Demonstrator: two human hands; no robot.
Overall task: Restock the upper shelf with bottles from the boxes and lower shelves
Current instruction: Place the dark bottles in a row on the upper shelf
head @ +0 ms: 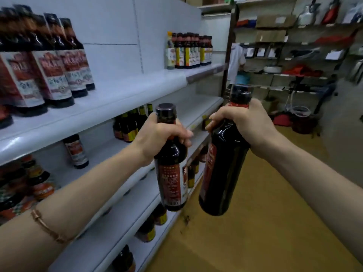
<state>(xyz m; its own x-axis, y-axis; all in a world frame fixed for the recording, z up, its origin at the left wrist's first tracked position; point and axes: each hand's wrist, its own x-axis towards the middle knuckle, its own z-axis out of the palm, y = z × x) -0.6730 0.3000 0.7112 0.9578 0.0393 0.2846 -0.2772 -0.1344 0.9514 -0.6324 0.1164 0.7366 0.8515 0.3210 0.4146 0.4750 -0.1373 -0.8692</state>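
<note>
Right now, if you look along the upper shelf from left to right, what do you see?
Row of red-labelled bottles → bare stretch of upper shelf → cluster of yellow-labelled bottles. Below it, both hands hold dark bottles.

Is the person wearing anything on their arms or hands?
Both forearms are bare, with no sleeves or gloves showing. The left arm wears a thin coppery rose-gold bangle bracelet with a wound coil section. The right arm and the fingers show no jewellery.

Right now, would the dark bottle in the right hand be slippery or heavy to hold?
Probably heavy: the dark bottle looks full. Its glossy surface shows glare, so it may be slippery; the right hand grips its narrower neck. Set upright on the upper shelf, tall and slim, it could tip.
</note>
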